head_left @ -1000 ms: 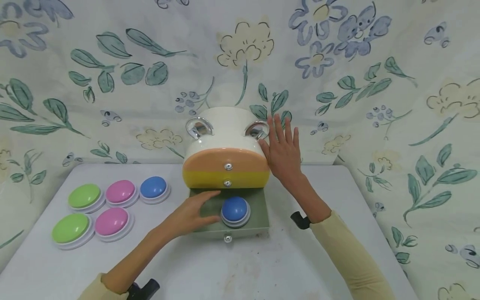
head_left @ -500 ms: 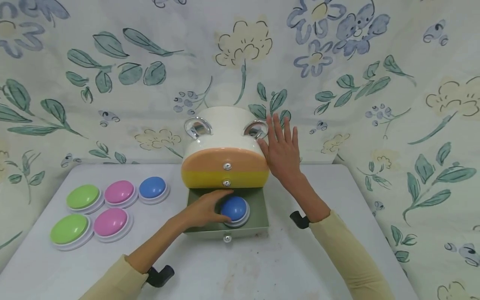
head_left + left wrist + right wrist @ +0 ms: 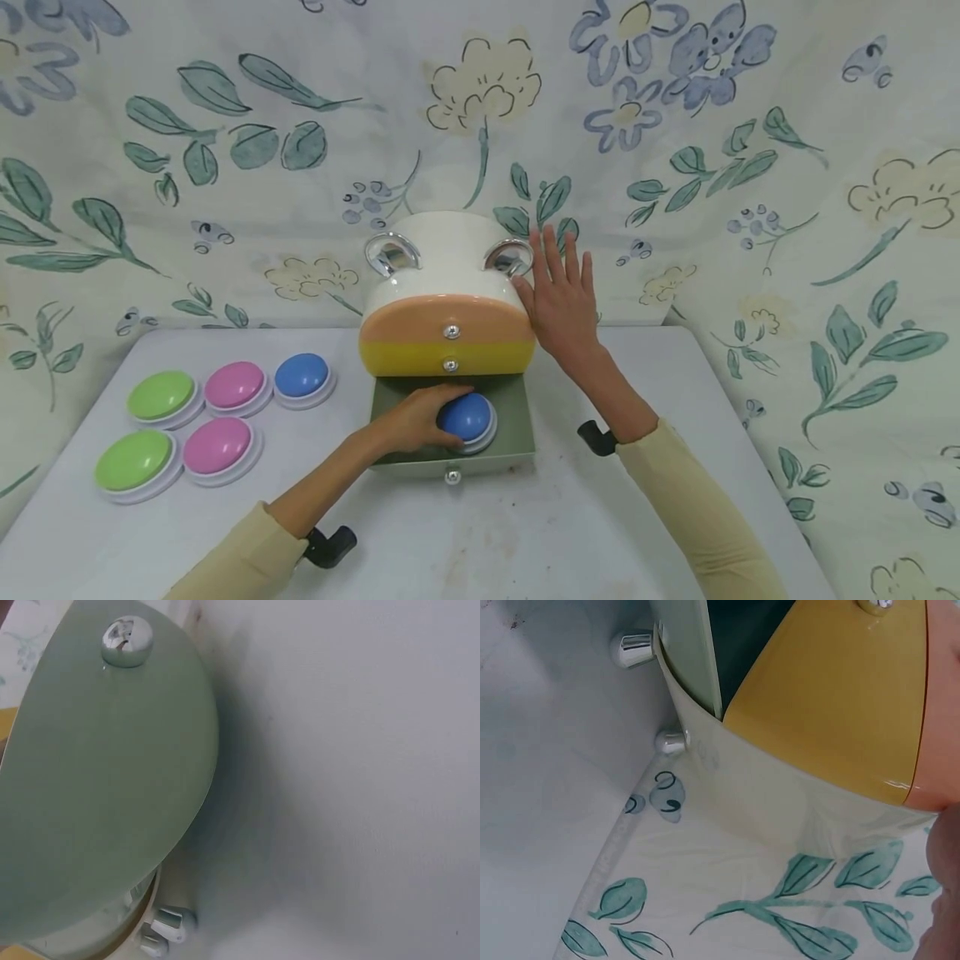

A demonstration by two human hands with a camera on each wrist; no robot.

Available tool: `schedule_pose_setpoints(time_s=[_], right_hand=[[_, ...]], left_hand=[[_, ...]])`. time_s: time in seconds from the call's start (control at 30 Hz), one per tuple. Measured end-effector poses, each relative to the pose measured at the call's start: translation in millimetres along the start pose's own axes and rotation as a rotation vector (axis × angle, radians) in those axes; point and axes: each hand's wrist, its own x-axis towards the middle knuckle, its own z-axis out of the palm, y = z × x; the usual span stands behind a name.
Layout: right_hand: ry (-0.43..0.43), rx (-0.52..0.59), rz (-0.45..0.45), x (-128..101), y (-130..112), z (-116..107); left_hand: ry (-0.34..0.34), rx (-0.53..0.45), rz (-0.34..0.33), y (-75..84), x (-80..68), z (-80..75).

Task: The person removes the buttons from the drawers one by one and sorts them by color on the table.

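Clearly, from the head view, your right hand (image 3: 562,304) lies flat, fingers straight, against the side of the drawer cabinet (image 3: 447,292), seemingly to steady it, while your left hand (image 3: 415,419) curls round the blue dome button (image 3: 468,417) sitting in the pulled-out green drawer (image 3: 517,433) (five more buttons (image 3: 217,408) wait left on the desk (image 3: 525,533)). Your left wrist view shows only the green drawer front (image 3: 105,780) with its knob. Your right wrist view shows the yellow drawer (image 3: 832,705) closed above it.

white table (image 3: 525,533), floral cloth backdrop (image 3: 225,125)
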Motion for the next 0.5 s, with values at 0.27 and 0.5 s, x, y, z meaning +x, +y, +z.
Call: schedule_pose_setpoints(time_s=[0.27, 0.5], right_hand=[[-0.003, 0.016, 0.006, 0.2, 0.5, 0.9], [-0.021, 0.0, 0.017, 1.3, 0.2, 1.6]], left_hand=[[0.036, 0.006, 0.018, 8.8, -5.0, -6.3], [0.095, 0.002, 0.033, 23.1, -18.7, -18.0]])
